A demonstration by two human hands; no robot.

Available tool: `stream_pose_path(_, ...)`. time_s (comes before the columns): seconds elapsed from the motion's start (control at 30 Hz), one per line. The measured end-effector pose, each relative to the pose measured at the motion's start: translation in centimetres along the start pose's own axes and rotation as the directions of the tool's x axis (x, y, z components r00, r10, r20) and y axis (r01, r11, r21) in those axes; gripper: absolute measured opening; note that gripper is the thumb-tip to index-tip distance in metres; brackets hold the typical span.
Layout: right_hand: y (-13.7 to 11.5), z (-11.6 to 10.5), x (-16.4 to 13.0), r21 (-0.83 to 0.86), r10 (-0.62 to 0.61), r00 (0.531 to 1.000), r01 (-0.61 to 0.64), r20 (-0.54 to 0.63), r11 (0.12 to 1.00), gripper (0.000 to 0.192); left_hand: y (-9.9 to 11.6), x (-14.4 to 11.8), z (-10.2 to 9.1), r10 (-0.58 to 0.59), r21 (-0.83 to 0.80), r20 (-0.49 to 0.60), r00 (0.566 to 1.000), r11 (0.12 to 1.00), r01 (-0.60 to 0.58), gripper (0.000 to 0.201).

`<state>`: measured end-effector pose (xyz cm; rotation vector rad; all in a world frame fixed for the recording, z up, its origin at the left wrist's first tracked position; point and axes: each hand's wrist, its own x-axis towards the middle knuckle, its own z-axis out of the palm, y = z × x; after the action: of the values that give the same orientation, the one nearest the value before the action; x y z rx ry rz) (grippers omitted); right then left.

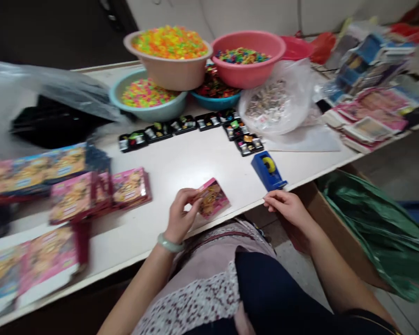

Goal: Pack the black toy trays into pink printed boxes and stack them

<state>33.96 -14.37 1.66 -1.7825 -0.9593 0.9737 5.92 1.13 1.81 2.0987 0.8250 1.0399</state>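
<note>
Left hand (179, 216) pinches a pink packet (212, 198) by its edge, keeping it flat; right hand (286, 207) rests empty (fingers loose) beside the blue dispenser (268, 170).

A small pink printed packet (212, 199) lies tilted near the white table's front edge.

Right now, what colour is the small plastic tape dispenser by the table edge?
Blue, with a yellow roll; head view.
</note>
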Motion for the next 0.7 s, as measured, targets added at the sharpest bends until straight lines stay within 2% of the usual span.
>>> stream_pose_path(0.07,-3.1,3.2,0.1,0.19,-0.062,0.992,0.04,0.112,0.981,0.027,0.4,0.0,-0.1,0.02,0.023,0.033,0.999,1.0,-0.021,0.011)
stream_pose_path(0.13,-5.8,6.5,0.8,0.322,-0.115,0.977,0.052,0.182,0.945,0.027,0.8,0.1,-0.3,0.029,0.064,0.078,0.997,0.997,-0.034,0.016)
stream_pose_path(0.2,-7.5,9.1,2.0,0.393,-0.137,0.957,0.026,0.257,0.919,0.033,1.2,0.3,-0.8,0.049,0.131,0.15,0.988,0.989,-0.069,0.036)
stream_pose_path(0.27,-8.0,10.9,3.4,0.391,-0.131,0.941,-0.001,0.311,0.92,0.041,1.5,0.6,-1.3,0.081,0.221,0.26,0.962,0.965,-0.141,0.057)
stream_pose_path(0.37,-7.7,11.9,5.0,0.264,-0.123,0.942,0.038,0.312,0.964,0.049,1.5,1.1,-1.8,0.1,0.324,0.423,0.901,0.911,-0.254,0.063)
stream_pose_path(0.43,-7.6,12.0,5.6,0.108,-0.149,0.946,0.123,0.288,0.987,0.051,1.2,1.4,-1.8,0.117,0.317,0.449,0.886,0.906,-0.28,0.058)
stream_pose_path(0.5,-7.8,12.0,6.0,-0.111,-0.163,0.946,0.201,0.28,0.973,0.054,0.7,1.8,-1.6,0.123,0.257,0.412,0.903,0.935,-0.244,0.052)
stream_pose_path(0.6,-8.3,11.4,6.9,-0.424,-0.136,0.937,0.271,0.321,0.864,0.059,-0.3,2.5,-1.7,0.039,0.115,0.317,0.948,0.99,-0.08,0.037)
stream_pose_path(0.7,-8.4,9.1,9.1,-0.519,-0.139,0.921,0.325,0.365,0.791,0.056,-1.5,3.5,-2.7,-0.112,-0.02,0.117,0.987,0.993,0.116,0.031)
